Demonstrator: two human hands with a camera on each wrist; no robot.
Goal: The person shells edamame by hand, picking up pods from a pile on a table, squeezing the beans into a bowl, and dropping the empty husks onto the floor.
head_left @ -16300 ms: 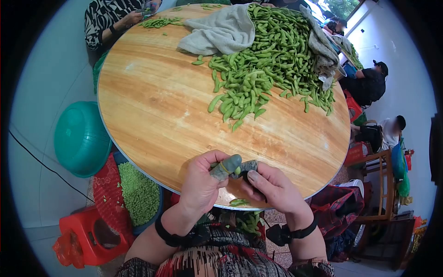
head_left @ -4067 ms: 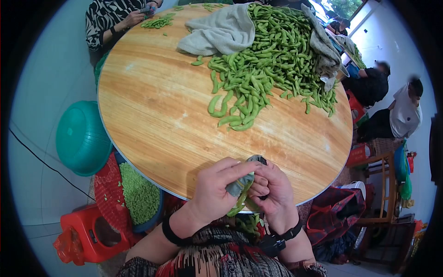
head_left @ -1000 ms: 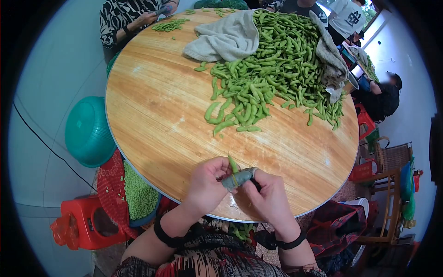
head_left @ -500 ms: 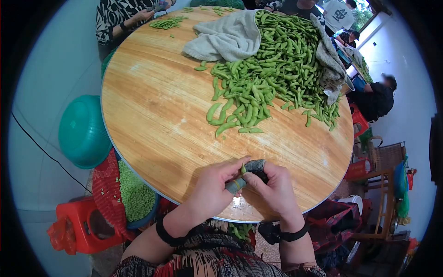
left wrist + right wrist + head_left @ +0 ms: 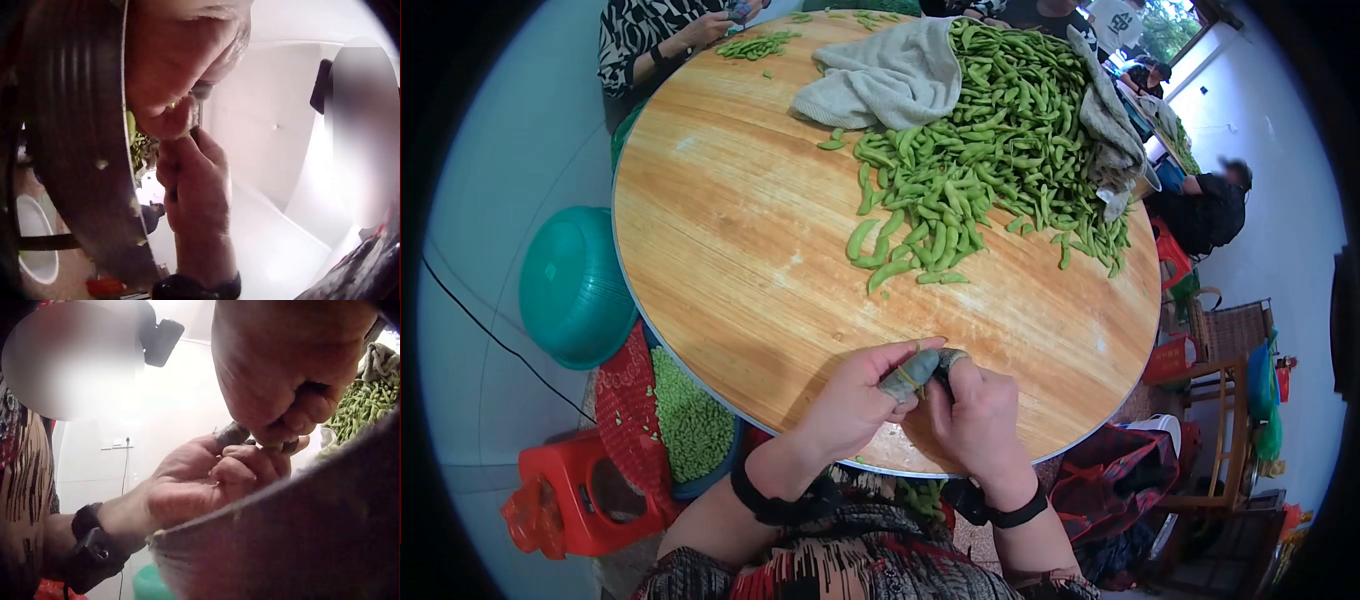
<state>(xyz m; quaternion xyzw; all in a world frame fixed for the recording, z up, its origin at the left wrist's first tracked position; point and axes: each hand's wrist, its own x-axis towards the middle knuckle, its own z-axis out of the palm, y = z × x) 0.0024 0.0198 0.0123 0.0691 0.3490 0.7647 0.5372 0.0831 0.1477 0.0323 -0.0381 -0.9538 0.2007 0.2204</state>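
Close over the table's near edge, both hands meet in the head view around a small green soybean pod (image 5: 272, 449), mostly hidden by the fingers. My left hand (image 5: 850, 405) pinches it; its thumb wears a grey-green finger cover (image 5: 912, 370) bound with a yellow band. From the other side my right hand (image 5: 983, 412) grips the pod with curled fingers, a dark cover (image 5: 947, 361) on its thumb. Farther up the table, a big heap of green soybean pods (image 5: 1020, 120) spills from under a grey towel (image 5: 885, 75), with several loose pods at its near end.
A blue tub of shelled beans (image 5: 690, 420) stands below the table's left edge, by a red stool (image 5: 590, 490) and an upturned green basin (image 5: 575, 285). The round wooden table (image 5: 730, 270) fills the middle. Other people sit beyond it and at right.
A second ago a pod stood upright in my left fingers; now it is mostly hidden between both hands. My right hand has turned, knuckles up, against the left thumb. The heap is unchanged since then.
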